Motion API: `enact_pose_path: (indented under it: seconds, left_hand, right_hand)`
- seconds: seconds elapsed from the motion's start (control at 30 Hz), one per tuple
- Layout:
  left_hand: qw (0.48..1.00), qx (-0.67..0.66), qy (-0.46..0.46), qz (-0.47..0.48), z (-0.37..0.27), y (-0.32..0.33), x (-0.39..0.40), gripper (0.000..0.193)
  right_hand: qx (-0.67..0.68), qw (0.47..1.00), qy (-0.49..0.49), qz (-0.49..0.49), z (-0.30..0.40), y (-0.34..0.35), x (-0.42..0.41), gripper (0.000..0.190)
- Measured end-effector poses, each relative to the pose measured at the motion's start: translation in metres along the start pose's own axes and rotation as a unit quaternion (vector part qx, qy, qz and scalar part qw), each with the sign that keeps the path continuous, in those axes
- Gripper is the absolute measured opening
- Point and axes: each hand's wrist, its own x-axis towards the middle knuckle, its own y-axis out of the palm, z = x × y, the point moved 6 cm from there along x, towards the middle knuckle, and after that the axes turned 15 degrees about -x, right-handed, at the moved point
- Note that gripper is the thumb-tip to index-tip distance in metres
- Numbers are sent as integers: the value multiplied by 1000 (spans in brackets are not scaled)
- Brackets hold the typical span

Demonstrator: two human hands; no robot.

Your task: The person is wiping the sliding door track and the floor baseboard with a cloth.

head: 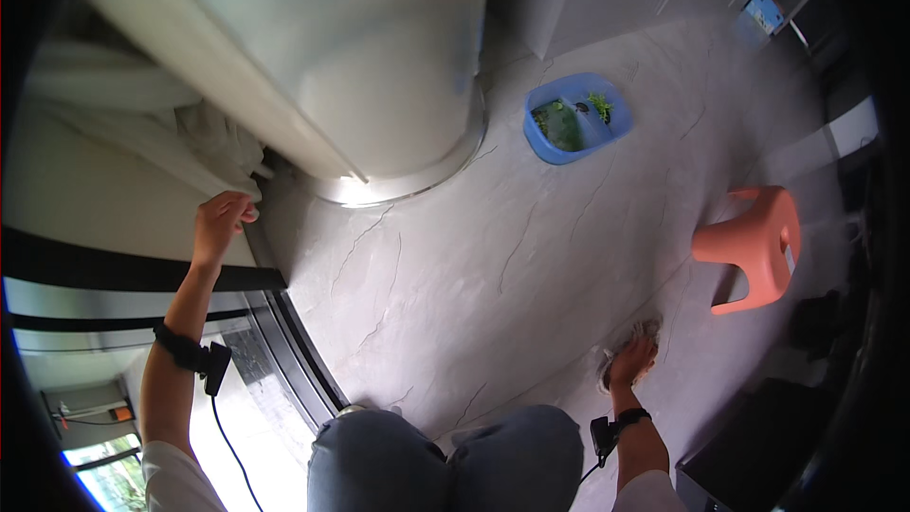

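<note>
On the tiled floor (441,284) to the right of my knees, my right hand (633,359) presses down on a crumpled greyish cloth (648,331), whose edges show around the fingers. My left hand (226,220) is raised on the left, its fingers curled in by the lower end of a pale curtain (220,171). Whether those fingers grip the curtain is not clear. Both forearms wear black straps with a small device and a cable.
A blue plastic tub (544,146) with greenish water, plants and what look like small turtles stands ahead. To the right is an orange plastic stool (764,249). A large rounded pale appliance (398,107) rises ahead left, with a dark sliding-door track (298,348) nearer me.
</note>
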Motion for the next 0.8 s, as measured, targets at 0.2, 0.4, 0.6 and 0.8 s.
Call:
enact_pose_path:
  seconds: [0.2, 0.4, 0.6, 0.8]
  left_hand:
    - [991, 9, 43, 125, 17, 36, -21, 18]
    - [970, 84, 117, 194, -8, 43, -42, 14]
    - [976, 107, 85, 170, 27, 47, -28, 15]
    - [985, 64, -22, 161, 22, -13, -64, 16]
  right_hand:
    - [46, 928, -351, 113, 95, -28, 27, 17]
    - [79, 814, -561, 129, 254, -152, 9, 20]
    - [111, 818, -560, -67, 385, -150, 49, 24]
    - [114, 879, -441, -141, 452, -93, 62, 19]
